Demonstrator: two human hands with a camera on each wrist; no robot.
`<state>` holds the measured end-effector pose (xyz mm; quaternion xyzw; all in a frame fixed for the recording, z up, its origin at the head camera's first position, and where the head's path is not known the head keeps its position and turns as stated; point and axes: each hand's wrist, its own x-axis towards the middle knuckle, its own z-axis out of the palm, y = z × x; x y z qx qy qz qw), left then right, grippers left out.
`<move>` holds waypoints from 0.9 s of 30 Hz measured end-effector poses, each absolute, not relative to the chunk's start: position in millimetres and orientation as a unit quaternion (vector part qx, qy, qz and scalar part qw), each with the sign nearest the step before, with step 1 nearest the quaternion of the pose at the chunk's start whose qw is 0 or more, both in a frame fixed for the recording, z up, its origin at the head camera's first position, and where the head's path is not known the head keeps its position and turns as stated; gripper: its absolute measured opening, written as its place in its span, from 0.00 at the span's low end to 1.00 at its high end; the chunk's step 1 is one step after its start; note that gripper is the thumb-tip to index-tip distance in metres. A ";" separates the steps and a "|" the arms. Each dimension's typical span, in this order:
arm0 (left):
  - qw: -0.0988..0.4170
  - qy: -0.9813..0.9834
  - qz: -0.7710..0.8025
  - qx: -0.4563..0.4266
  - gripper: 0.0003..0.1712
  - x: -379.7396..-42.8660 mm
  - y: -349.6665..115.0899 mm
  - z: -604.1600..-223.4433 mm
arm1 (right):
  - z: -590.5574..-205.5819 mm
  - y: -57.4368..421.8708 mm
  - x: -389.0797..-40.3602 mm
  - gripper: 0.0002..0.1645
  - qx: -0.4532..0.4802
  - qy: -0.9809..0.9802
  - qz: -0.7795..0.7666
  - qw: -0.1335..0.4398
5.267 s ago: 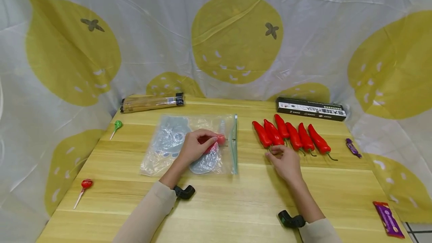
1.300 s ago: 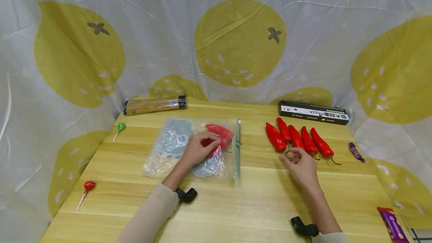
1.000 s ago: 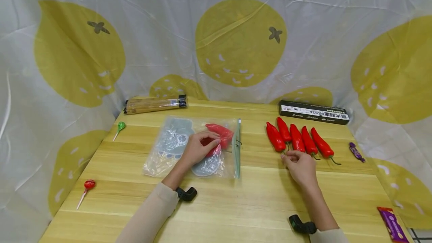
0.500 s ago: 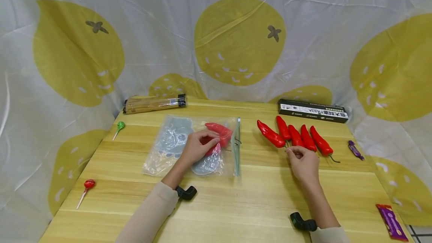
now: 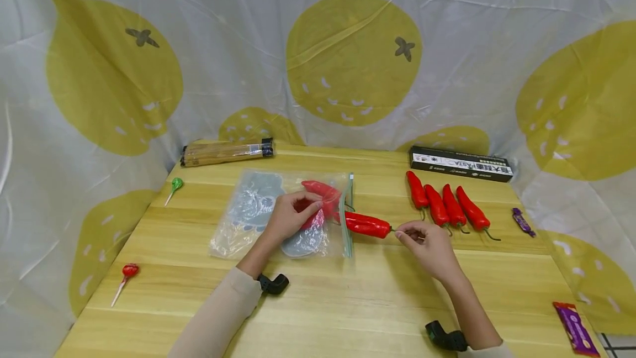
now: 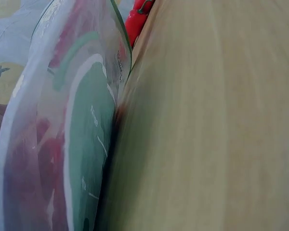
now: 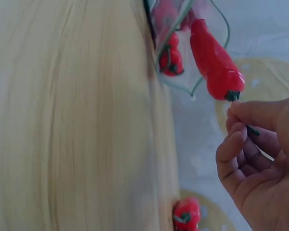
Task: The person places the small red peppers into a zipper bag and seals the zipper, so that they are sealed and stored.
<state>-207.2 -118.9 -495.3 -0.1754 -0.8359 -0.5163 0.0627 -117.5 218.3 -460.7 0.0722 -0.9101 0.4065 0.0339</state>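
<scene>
In the head view my right hand (image 5: 429, 250) pinches a red chili pepper (image 5: 367, 225) by its green stem. The pepper's tip end lies within the mouth of a clear zip bag (image 5: 226, 239) with a pale blue cartoon print. My left hand (image 5: 290, 215) pinches the bag's upper film near the opening. Through the plastic, more red peppers (image 5: 318, 188) show, partly covered by that hand. From the right wrist the gaping mouth appears around the held pepper (image 7: 216, 67), stem toward my fingertips. The left wrist view shows the raised bag (image 6: 89, 130) from the side.
Several peppers (image 5: 435, 206) lie in a row on the right. Behind them stands a black pasta box (image 5: 459, 164); a wrapped stick bundle (image 5: 223, 153) is back left. Lollipops (image 5: 130, 270) lie left, a wrapped candy (image 5: 523, 222) and purple bar (image 5: 575, 327) right.
Since the oldest frame, one pepper has gone from the row into the bag. My right hand then took the leftmost pepper and moved it left to the opening. My left hand stays put.
</scene>
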 end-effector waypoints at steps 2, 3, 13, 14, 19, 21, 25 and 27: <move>0.064 -0.838 -0.512 -0.175 0.10 -206.7 -119.3 -495.2 | -461.2 208.4 -118.9 0.09 0.088 -0.907 0.412 0.024; 0.065 -0.839 -0.511 -0.175 0.10 -206.3 -119.3 -495.2 | -461.5 203.1 -119.9 0.08 0.096 -0.905 0.415 0.019; 0.076 -0.842 -0.502 -0.185 0.08 -207.1 -117.2 -495.8 | -469.2 155.5 -137.7 0.04 0.123 -0.886 0.446 -0.033; 0.075 -0.842 -0.501 -0.185 0.08 -207.2 -116.8 -496.1 | -470.3 152.9 -138.8 0.04 0.116 -0.883 0.453 -0.036; 0.073 -0.842 -0.501 -0.184 0.08 -206.3 -115.1 -495.7 | -471.6 148.9 -137.0 0.17 0.084 -0.841 0.531 -0.060; 0.074 -0.842 -0.501 -0.185 0.08 -205.9 -114.8 -495.3 | -469.1 149.9 -132.3 0.24 0.076 -0.809 0.578 -0.070; 0.077 -0.841 -0.501 -0.190 0.08 -205.4 -115.0 -495.2 | -459.1 151.5 -117.2 0.31 0.080 -0.743 0.660 -0.081; 0.075 -0.840 -0.502 -0.189 0.08 -204.9 -115.5 -495.0 | -453.1 151.7 -108.8 0.33 0.086 -0.723 0.680 -0.085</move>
